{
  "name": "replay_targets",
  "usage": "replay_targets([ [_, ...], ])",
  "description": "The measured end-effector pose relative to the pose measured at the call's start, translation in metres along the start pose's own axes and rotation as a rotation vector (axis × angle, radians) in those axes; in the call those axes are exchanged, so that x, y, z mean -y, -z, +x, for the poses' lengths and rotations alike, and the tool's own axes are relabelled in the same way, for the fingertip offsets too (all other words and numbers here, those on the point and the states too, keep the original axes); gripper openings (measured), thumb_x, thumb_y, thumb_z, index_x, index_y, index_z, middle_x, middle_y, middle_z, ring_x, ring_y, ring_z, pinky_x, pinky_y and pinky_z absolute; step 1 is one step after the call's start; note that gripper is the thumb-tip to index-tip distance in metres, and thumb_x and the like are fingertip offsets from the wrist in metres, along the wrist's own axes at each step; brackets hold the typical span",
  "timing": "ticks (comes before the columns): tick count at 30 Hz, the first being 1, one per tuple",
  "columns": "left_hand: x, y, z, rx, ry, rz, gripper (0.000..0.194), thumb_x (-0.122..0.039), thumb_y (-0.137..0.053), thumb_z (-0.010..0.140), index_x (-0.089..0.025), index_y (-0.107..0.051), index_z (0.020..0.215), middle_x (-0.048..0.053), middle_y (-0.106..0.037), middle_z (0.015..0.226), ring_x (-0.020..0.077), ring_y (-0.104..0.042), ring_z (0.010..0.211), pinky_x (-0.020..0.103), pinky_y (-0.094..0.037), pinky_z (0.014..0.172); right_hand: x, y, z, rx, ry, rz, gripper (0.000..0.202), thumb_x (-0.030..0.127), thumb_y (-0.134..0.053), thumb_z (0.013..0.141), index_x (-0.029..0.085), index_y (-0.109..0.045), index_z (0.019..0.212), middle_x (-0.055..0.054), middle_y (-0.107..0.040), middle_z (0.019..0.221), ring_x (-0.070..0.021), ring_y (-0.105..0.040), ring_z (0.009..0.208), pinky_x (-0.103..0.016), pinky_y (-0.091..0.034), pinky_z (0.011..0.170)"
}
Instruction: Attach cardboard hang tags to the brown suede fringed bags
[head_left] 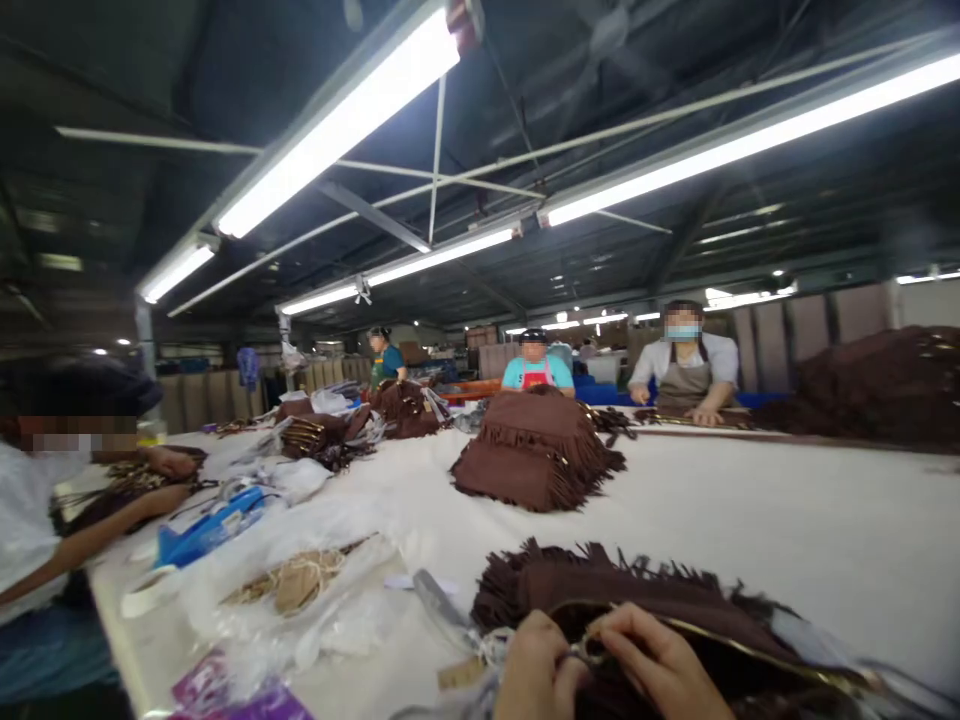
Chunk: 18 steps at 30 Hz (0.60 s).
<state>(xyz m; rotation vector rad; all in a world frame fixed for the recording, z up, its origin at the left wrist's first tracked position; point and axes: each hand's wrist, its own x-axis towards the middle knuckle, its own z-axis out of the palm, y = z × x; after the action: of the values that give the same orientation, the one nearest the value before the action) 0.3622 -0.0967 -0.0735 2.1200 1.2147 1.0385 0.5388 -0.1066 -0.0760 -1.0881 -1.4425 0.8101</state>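
Note:
A dark brown fringed bag (pixel 622 590) lies in front of me, its mouth open and edged with a gold zip (pixel 757 650). Both my hands are at the near left end of this opening. With fingers curled, my left hand (pixel 534 665) grips the bag's edge. Thumb and fingers of my right hand (pixel 656 660) pinch the same spot, close to a small shiny fitting and a thin cord; the fingers partly hide these. White string (pixel 495 648) and a tan paper tag (pixel 460 673) lie just left of my left hand.
A stack of brown fringed bags (pixel 525 445) stands mid-table (pixel 750 500). To the left are a plastic bag with tags and strings (pixel 300 580), a tape roll (pixel 148 592) and blue packaging (pixel 210 525). A co-worker's arm (pixel 112 525) reaches in at left; other people work across the table.

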Motion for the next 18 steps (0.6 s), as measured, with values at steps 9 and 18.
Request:
replay_targets([
  [9,-0.022,0.042,-0.007,0.243,-0.118,0.025,0.025,-0.013,-0.044,0.079,-0.019,-0.063,0.064,0.007,-0.068,0.092,0.0192,-0.061,0.089,0.029,-0.043,0.081,0.022,-0.005,-0.007,-0.086,-0.07,0.15,0.035,0.052,-0.07,0.071,0.018,-0.063,0.069,0.007,-0.042,0.049,-0.0101,-0.032,0.046,-0.024,-0.023,0.045],
  [18,-0.032,0.029,-0.008,0.154,-0.124,-0.083,0.032,-0.012,-0.044,0.076,-0.02,-0.07,0.093,0.007,-0.067,0.1,0.0211,-0.06,0.097,0.033,-0.044,0.089,0.021,-0.003,-0.004,-0.066,-0.041,0.184,0.032,0.049,-0.071,0.073,0.018,-0.064,0.07,0.006,-0.048,0.052,-0.0101,-0.034,0.047,-0.024,-0.024,0.046],
])
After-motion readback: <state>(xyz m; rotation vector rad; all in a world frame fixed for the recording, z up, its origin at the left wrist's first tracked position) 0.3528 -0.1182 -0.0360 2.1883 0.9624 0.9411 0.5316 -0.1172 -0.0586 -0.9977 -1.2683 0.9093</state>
